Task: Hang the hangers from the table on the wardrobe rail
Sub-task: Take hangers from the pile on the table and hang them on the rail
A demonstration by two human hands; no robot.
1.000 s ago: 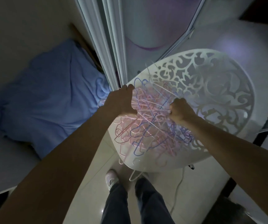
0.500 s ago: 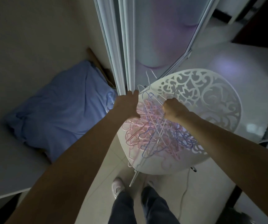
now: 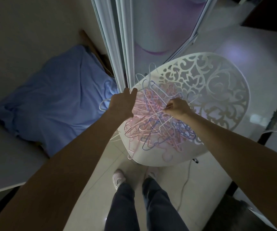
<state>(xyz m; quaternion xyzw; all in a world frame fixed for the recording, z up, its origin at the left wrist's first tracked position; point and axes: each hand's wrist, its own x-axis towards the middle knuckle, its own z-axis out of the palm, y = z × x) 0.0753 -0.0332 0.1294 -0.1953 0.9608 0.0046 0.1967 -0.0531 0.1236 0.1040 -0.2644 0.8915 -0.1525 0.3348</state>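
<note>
A tangled heap of pink, blue and white hangers (image 3: 152,125) lies on the near left part of a round white table (image 3: 218,90) with a cut-out scroll pattern. My left hand (image 3: 122,102) rests on the heap's left edge with its fingers stretched toward the far side, over a white hanger that sticks out past the rim. My right hand (image 3: 177,108) is curled and pinches thin hanger wires near the middle of the heap. No wardrobe rail shows in this dim view.
White sliding-door frames (image 3: 117,47) rise just behind the table's left edge. A blue sheet (image 3: 56,100) covers a bed at the left. My feet (image 3: 118,178) stand on pale tiles below the table, beside a thin cable (image 3: 184,179).
The view has shifted slightly. My right hand has drawn back a little and now pinches hanger wires; my left hand stays on the heap's left edge.
</note>
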